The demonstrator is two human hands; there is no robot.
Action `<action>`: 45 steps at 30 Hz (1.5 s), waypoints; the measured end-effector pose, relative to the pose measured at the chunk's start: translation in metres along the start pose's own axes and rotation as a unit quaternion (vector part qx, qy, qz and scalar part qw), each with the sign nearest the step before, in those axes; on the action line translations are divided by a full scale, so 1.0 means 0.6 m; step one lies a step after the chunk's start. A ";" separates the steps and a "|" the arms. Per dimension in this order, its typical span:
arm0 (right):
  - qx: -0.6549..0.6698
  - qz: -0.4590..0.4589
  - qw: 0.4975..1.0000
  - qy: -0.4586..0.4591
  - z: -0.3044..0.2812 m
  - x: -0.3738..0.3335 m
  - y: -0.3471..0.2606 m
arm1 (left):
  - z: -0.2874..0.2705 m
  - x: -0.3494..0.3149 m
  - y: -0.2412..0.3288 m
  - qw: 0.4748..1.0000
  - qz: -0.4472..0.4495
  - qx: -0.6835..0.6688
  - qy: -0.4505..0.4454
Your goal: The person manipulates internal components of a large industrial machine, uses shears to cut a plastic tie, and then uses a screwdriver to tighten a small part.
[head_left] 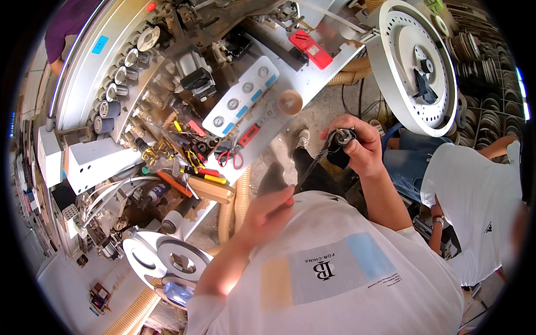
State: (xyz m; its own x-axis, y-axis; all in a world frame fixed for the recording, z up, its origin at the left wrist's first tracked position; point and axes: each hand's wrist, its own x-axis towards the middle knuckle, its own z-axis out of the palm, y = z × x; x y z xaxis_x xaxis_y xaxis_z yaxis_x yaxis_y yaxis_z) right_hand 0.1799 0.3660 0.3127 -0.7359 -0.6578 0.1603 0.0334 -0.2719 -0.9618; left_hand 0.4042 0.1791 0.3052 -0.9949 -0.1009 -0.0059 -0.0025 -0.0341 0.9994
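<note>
My right hand (365, 148), raised in front of my shirt, is closed around a dark, crumpled-looking piece with a shiny metallic face (339, 137); its exact kind does not show. Lower and to the left, my left hand (269, 215) is closed on a thin tool with a red end (289, 201). A narrow dark shaft or strip (314, 167) runs between the two hands, and I cannot tell which piece it belongs to. Much of both held things is hidden by fingers. On the bench nearby lie red-handled scissors (230, 158) and a red-and-grey cutter (249, 135).
The white workbench (307, 84) carries a gauge panel (240, 96), a red tool case (310, 49), a brown round disc (290, 103) and several hand tools. A large white wheel (413, 67) stands at right. A person in a white shirt (474, 201) is close on my right. Ribbed hoses (242, 195) hang below.
</note>
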 end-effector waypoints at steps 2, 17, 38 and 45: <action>-0.004 0.010 1.000 -0.014 0.000 0.001 -0.007 | -0.009 -0.008 -0.010 0.998 -0.021 -0.054 -0.023; -0.044 -0.019 0.999 -0.024 -0.005 0.001 0.005 | -0.010 -0.023 -0.031 0.926 -0.137 -0.344 -0.069; 0.013 0.160 0.986 0.044 -0.009 -0.054 0.068 | -0.212 -0.027 -0.403 0.820 -0.281 0.045 0.496; 0.001 0.201 0.979 0.020 0.005 -0.061 0.063 | -0.295 0.016 -0.461 0.718 -0.279 0.501 0.395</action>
State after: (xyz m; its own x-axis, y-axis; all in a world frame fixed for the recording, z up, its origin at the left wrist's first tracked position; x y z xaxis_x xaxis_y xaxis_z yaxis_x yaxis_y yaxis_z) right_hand 0.2103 0.3775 0.2709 -0.6889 -0.6841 -0.2396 0.3276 0.0011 -0.9448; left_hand 0.4134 0.0118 0.0227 -0.4441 -0.8952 -0.0369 -0.8432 0.4037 0.3550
